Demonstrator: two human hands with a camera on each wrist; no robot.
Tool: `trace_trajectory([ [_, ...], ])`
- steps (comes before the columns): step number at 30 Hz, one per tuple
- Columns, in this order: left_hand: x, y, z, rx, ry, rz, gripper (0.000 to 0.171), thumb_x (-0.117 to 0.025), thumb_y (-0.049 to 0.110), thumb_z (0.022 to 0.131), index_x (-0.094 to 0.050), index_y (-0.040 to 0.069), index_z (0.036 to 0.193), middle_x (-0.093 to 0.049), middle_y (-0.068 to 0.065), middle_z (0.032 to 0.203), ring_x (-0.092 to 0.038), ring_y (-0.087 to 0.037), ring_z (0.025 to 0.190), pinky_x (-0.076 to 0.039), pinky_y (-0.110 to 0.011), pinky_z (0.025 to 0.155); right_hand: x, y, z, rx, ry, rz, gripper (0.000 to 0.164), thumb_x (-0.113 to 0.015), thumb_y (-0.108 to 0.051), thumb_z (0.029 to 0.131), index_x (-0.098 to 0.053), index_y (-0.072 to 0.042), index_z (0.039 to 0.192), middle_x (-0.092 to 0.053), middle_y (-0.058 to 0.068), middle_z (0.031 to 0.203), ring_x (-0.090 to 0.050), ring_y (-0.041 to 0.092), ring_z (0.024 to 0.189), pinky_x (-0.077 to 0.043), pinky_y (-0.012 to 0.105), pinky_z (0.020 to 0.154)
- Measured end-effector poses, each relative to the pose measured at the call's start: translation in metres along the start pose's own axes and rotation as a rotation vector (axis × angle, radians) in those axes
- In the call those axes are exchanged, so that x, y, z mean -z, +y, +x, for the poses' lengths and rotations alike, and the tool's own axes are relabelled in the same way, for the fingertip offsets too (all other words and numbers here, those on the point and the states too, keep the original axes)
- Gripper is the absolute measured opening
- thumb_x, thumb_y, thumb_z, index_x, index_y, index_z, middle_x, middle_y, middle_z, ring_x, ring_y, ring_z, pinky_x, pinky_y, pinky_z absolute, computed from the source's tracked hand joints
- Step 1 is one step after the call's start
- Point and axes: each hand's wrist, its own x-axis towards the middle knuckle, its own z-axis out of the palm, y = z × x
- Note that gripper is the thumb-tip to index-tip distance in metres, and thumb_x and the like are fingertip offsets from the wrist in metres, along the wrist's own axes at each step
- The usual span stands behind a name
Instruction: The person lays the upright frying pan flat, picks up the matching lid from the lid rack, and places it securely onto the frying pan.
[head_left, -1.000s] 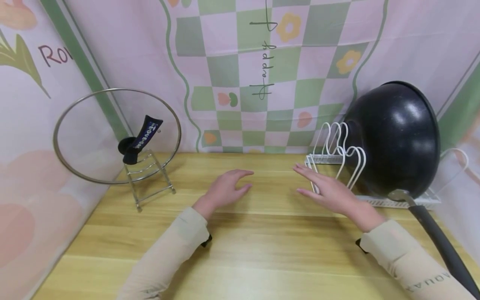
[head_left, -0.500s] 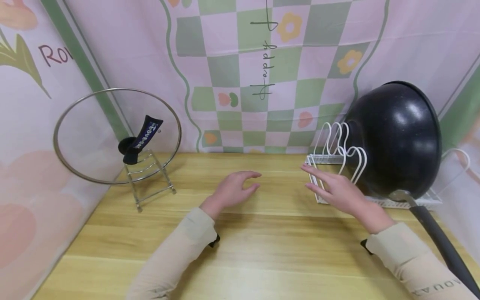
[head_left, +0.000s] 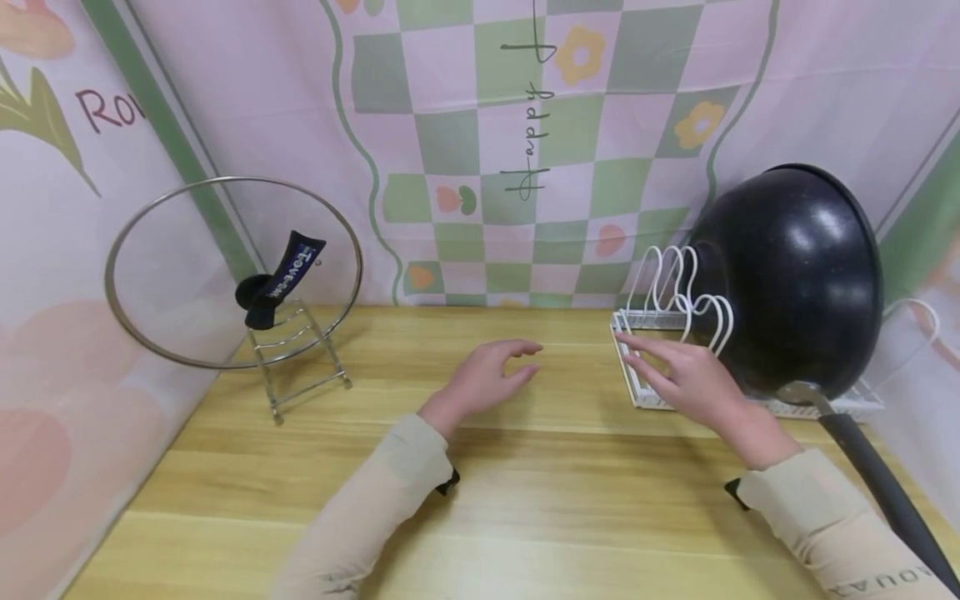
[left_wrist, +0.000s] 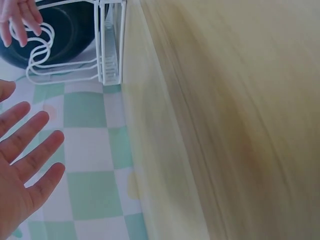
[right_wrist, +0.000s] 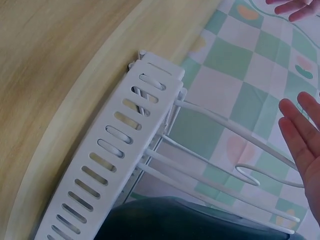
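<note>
My left hand (head_left: 480,381) hovers over the middle of the wooden table, fingers spread and holding nothing; the left wrist view shows the same open palm (left_wrist: 20,165). My right hand (head_left: 693,379) hangs in front of the white wire rack (head_left: 633,367), its fingers extended and nothing in them. Whether it touches the rack cannot be told from the head view; in the right wrist view the fingers (right_wrist: 300,135) appear beside the wires. A black wok (head_left: 787,275) stands on its side in that rack, its dark handle (head_left: 877,483) pointing toward the front right.
At the left, a glass lid (head_left: 172,250) with a metal rim and black knob (head_left: 277,279) leans on a small metal stand (head_left: 300,358). A printed cloth (head_left: 510,167) hangs behind the wooden table (head_left: 525,517). Side curtains flank both ends.
Both hands have drifted to the right, the left one more than the right. The lid, its stand, the rack and the wok stay where they were.
</note>
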Motion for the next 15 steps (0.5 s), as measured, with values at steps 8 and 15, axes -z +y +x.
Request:
trace_trajectory([
  [8,-0.0059,0.0052,0.0054,-0.004,0.004,-0.046,0.040,-0.060,0.029,0.106,-0.060,0.014,0.143,-0.059,0.001,0.145,-0.057,-0.019,0.128,-0.045,-0.036,0.109,0.0004,0.0047,0.0014,0.083,0.120,-0.008,0.044,-0.052,-0.040,0.108,-0.074,-0.003,0.120,-0.075,0.016,0.108,-0.063,0.023,0.065,-0.056,0.049,0.062],
  [15,-0.0092,0.0079,0.0083,0.006,0.021,-0.090,0.040,-0.060,0.030,0.106,-0.059,0.017,0.144,-0.058,0.003,0.146,-0.057,-0.018,0.128,-0.047,-0.035,0.107,0.0013,0.0090,0.0029,0.146,0.234,-0.003,0.060,-0.042,-0.051,0.109,-0.076,-0.003,0.115,-0.076,0.015,0.103,-0.066,0.024,0.065,-0.053,0.043,0.062],
])
